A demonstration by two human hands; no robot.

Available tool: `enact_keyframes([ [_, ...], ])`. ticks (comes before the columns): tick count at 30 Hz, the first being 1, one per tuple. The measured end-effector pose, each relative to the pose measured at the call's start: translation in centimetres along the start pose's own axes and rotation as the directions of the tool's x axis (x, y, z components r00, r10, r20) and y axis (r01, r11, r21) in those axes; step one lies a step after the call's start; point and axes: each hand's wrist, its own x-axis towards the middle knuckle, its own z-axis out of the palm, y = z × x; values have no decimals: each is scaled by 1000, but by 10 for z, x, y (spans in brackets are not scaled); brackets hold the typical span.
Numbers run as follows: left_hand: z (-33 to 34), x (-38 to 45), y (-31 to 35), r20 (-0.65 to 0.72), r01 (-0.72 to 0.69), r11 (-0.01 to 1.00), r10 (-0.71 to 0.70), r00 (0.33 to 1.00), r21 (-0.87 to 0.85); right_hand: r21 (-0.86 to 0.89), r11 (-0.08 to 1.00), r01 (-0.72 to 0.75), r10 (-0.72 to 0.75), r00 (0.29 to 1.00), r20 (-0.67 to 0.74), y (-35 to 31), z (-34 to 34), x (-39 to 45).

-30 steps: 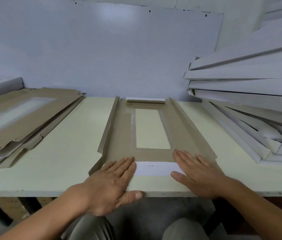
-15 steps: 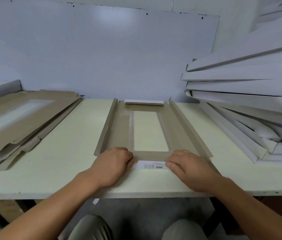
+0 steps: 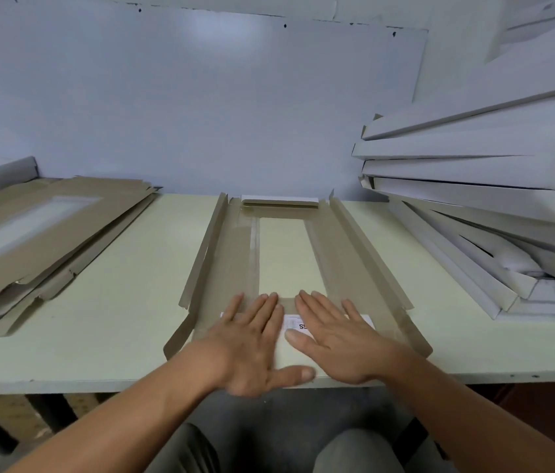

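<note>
The left hand (image 3: 252,343) and right hand (image 3: 334,339), curled and set well apart on the near end of the cardboard blank (image 3: 337,254) half a second ago, now lie flat with straight fingers, close together at its middle. Their fingertips now reach the brown band just short of the window cut-out (image 3: 282,257). The white printed strip (image 3: 294,324), open between the hands before, is mostly covered, with only a short piece showing. The left thumb now lies out along the near edge of the worktop (image 3: 115,285).
</note>
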Motion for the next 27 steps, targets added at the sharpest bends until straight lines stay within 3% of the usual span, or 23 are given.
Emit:
enact_keyframes([
  [5, -6, -29, -18, 3, 38, 973, -40, 999, 229, -86, 986, -141, 141, 990, -8, 39, -8, -26],
  [8, -15, -49, -28, -127, 17, 963, 18, 992, 269, -132, 978, -162, 159, 987, -36, 46, -12, -33],
  [10, -21, -61, -47, -327, -17, 995, 48, 944, 98, -127, 981, -148, 129, 981, -146, 45, -21, -33],
  [12, -24, -71, -75, -514, -47, 972, -81, 854, -230, -10, 987, -158, 148, 945, -291, 39, -34, -31],
  [14, -21, -76, -104, -522, -31, 815, -341, 782, -579, 212, 964, -158, 221, 922, -317, 32, -44, -23],
  [16, -14, -74, -123, -447, -65, 678, -407, 796, -732, 400, 907, -135, 230, 952, -202, 24, -51, -10],
  [18, -6, -73, -128, -385, -131, 632, -283, 879, -764, 446, 888, -110, 154, 986, -62, 12, -57, 3],
  [22, 4, -67, -124, -304, -222, 740, 25, 952, -635, 450, 888, 90, -101, 995, -1, -19, -55, 13],
  [25, 6, -63, -121, -220, -263, 741, 159, 963, -617, 258, 934, 247, -248, 968, -27, -38, -44, 5],
  [27, 7, -61, -122, -173, -249, 767, 181, 968, -591, 65, 962, 264, -258, 962, -85, -45, -34, -4],
])
